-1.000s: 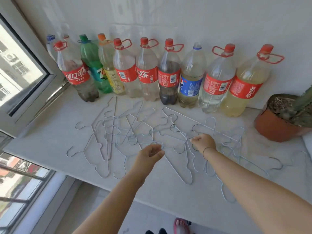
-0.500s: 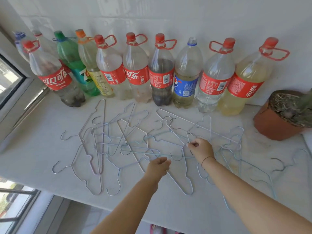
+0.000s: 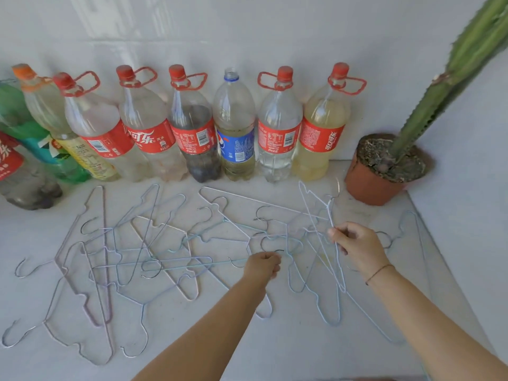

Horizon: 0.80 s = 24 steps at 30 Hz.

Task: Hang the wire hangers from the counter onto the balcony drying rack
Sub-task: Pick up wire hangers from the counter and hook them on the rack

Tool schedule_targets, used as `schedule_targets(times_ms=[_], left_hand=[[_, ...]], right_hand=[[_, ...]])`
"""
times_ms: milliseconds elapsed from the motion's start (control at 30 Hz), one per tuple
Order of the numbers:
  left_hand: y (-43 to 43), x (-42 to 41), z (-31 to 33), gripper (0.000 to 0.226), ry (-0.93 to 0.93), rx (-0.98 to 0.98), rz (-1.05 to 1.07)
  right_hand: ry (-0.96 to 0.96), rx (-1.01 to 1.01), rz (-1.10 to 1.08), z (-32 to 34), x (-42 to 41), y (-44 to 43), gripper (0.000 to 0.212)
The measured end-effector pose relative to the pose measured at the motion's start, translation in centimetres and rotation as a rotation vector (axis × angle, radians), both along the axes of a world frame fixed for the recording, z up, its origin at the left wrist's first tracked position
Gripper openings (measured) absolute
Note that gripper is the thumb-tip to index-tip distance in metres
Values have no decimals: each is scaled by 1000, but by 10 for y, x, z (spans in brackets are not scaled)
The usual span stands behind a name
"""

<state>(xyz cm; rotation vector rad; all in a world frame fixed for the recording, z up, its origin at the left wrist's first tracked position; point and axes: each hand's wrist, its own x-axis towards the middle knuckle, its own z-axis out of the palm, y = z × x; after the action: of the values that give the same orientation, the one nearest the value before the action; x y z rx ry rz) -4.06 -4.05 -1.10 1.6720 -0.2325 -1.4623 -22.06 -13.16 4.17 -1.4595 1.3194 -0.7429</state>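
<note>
While most of the wire hangers (image 3: 170, 263) lie flat and overlapping across the white tabletop (image 3: 302, 353), one white hanger (image 3: 331, 215) stands tilted up at the right of the spread, its upper end near the bottles. Each hanger is a thin triangle of wire with notched shoulders and a curved hook. The coatings are pale blue, white and faded lilac, and several hooks show as darker wire. Many frames cross one another, so hooks and bars interlock near the centre.

Right hand (image 3: 357, 247): thumb and fingers are pinched together on the white hanger just below its twisted neck. A thin band circles the wrist.

Left hand (image 3: 262, 266): knuckles up, with the grip curled tight on wire in the middle of the wire hangers, beside a dark hook. Which frame it holds cannot be told.

Background: large plastic bottles (image 3: 233, 127) stand in a row against the wall behind the spread, most with red labels and red caps. A brown pot (image 3: 368, 185) holding a green cactus (image 3: 439, 92) stands in the right corner.
</note>
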Motion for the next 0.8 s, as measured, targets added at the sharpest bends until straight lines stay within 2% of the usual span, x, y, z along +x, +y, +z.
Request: schedule_targets(times_ms=[100, 200, 267, 400, 567, 600, 700, 800], left_hand=[[-21, -16, -2, 7, -53, 11, -38], [-34, -25, -10, 21, -120, 39, -11], [-39, -27, -13, 17, -178, 72, 0], [-47, -27, -15, 28, -321, 158, -81], [-60, -28, -7, 30, -456, 262, -159], [-60, -29, -7, 27, -423, 249, -144], [-54, -33, -2, 14, -158, 75, -33], [-45, -31, 13, 17, 60, -82, -15]], right_hand=[[11, 0, -17, -5, -16, 3, 22], [5, 24, -55, -9, -28, 4, 22], [2, 38, -68, -10, -33, 4, 20], [-25, 70, -83, -11, -39, 1, 16], [-26, 78, -66, -9, -40, -5, 14], [-25, 77, -61, -9, -39, -6, 15], [-34, 71, -25, -6, -33, -12, 16], [-63, 63, 29, 0, -21, -16, 11]])
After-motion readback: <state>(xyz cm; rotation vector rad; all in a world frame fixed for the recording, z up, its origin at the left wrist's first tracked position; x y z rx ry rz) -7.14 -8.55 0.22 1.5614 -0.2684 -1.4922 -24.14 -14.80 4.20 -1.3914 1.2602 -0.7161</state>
